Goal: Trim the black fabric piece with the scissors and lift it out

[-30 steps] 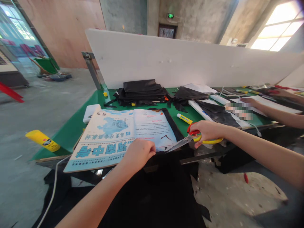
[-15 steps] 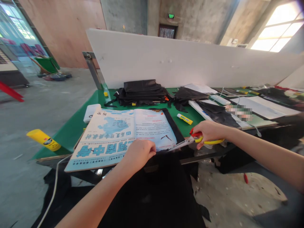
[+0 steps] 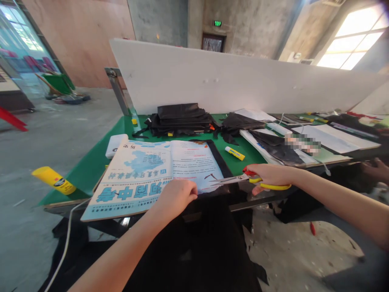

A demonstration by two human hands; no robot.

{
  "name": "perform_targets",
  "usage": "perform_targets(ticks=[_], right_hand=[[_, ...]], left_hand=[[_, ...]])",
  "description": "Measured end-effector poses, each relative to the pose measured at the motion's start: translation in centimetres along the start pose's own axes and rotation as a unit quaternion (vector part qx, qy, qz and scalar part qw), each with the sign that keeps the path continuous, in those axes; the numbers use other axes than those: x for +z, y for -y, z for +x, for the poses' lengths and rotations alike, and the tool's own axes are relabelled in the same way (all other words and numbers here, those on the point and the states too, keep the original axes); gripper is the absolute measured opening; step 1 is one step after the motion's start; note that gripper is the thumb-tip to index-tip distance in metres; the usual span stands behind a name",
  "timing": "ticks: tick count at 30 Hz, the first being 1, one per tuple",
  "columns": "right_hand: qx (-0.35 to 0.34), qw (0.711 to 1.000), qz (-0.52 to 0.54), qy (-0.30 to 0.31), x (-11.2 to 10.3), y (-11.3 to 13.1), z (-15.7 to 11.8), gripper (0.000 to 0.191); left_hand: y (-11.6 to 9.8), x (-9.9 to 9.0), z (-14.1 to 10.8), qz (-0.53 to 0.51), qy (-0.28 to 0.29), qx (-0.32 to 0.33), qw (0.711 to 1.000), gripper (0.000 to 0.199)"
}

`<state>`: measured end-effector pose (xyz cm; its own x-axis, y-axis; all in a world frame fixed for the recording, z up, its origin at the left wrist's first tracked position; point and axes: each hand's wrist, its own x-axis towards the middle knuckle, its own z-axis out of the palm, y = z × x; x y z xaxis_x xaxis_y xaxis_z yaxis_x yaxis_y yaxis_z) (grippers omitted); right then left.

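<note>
Red-and-yellow scissors [image 3: 234, 179] are in my right hand [image 3: 267, 176], fingers closed on the handles. Their blades stand slightly apart and point left, over the lower right corner of an open printed booklet [image 3: 136, 174]. A black sheet [image 3: 219, 160] shows along the booklet's right side and at its front edge. My left hand [image 3: 179, 196] is closed at the front edge, its curled fingers pinching the black sheet there; the fingertips are partly hidden. A small dark scrap [image 3: 210, 176] lies on the page near the blade tips.
Behind the booklet lies a stack of black sheets [image 3: 179, 117] on the green tabletop [image 3: 91, 170]. A yellow glue stick [image 3: 234, 153] is at its right, a larger yellow tube [image 3: 54, 180] at the left corner. A white panel [image 3: 212, 77] closes the back. Someone's hand [image 3: 377, 172] shows at far right.
The scissors have lifted from the black edge by my left hand and now sit over the page, blades slightly apart. My left hand stays nearly in place.
</note>
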<state>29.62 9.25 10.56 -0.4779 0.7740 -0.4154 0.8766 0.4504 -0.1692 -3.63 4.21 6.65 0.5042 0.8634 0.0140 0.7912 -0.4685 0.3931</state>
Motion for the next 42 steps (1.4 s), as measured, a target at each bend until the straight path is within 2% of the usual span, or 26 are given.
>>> perform_targets(ticks=[3,8,17,30,42], right_hand=[[0.008,1.000,0.025,-0.011,-0.3,-0.5,-0.6,0.057],[0.013,0.999,-0.019,-0.022,-0.1,-0.9,-1.1,0.058],[0.011,1.000,-0.005,-0.005,0.7,0.6,-0.1,0.068],[-0.051,0.999,-0.011,-0.006,0.9,1.9,1.3,0.057],[-0.072,0.995,-0.061,-0.021,1.1,2.7,1.9,0.051]], left_hand=[[0.0,-0.1,-0.1,0.001,0.001,0.002,1.000,0.009],[-0.1,-0.2,-0.2,-0.002,0.004,0.003,1.000,0.009],[-0.3,-0.3,-0.3,-0.001,0.007,0.001,1.000,0.011],[-0.2,-0.4,-0.3,0.003,-0.004,0.010,1.000,0.013],[-0.1,-0.4,-0.3,0.000,-0.012,0.010,1.000,0.015]])
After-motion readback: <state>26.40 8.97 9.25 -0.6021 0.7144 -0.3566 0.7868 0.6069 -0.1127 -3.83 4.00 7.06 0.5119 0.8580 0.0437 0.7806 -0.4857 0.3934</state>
